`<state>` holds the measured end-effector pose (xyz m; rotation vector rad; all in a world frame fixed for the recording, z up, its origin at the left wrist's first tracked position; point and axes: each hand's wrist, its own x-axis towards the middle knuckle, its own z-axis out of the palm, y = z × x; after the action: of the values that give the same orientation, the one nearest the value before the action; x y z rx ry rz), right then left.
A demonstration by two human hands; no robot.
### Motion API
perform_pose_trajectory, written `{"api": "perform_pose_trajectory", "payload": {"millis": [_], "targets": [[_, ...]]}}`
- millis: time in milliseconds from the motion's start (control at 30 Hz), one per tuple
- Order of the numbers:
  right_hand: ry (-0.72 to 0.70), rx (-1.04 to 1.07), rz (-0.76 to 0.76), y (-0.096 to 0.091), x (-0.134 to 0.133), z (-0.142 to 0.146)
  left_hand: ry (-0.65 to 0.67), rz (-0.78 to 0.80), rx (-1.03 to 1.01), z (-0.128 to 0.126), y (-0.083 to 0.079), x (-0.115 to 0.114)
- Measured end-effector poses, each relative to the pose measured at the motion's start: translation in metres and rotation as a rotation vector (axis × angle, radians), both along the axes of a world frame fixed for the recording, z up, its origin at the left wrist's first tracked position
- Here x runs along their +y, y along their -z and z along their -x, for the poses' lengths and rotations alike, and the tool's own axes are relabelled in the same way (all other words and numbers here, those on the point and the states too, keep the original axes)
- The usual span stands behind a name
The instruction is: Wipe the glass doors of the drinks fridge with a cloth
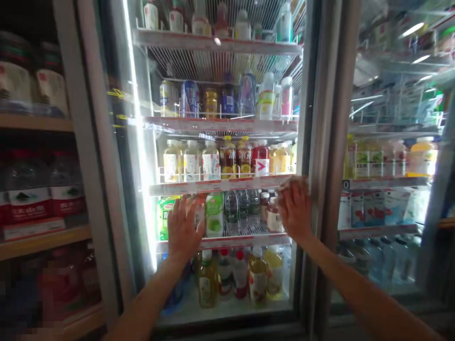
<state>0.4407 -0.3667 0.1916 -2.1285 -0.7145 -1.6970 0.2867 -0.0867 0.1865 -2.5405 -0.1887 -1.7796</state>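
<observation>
My left hand (184,229) is raised with its fingers spread, palm toward the lit drinks fridge. It appears to rest flat on the glass door (227,210), in front of the shelf with green cartons. My right hand (295,208) presses a crumpled, pale cloth (292,183) against the right side of the same door, near the metal frame (330,142). The cloth is blurred and partly hidden behind the fingers. Behind the glass, drink bottles (227,156) stand in rows, and a green carton (214,214) shows between my hands.
A second glass-fronted fridge (386,182) with bottles and cartons stands to the right. At the left, a wooden shelf (39,122) carries large bottles (28,182). A bright light strip (137,118) runs down the fridge's left side.
</observation>
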Motion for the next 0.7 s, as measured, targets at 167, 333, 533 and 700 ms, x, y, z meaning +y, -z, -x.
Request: {"api": "perform_pose_trajectory", "payload": {"millis": [167,333,533,700], "targets": [[-0.028,-0.058,0.018,-0.073,0.049,0.014,-0.049,0.014,-0.055,-0.010,-0.042,0.005],[-0.152,-0.182,0.261,-0.080,0.049,0.012,-0.068,0.031,-0.092,-0.003,-0.065,0.028],[-0.115,-0.167,-0.024,-0.091,0.063,0.019,-0.056,0.104,-0.148,-0.001,-0.068,0.043],[-0.248,-0.198,0.527,-0.075,0.076,0.040,-0.061,0.138,-0.140,0.001,-0.071,0.049]]}}
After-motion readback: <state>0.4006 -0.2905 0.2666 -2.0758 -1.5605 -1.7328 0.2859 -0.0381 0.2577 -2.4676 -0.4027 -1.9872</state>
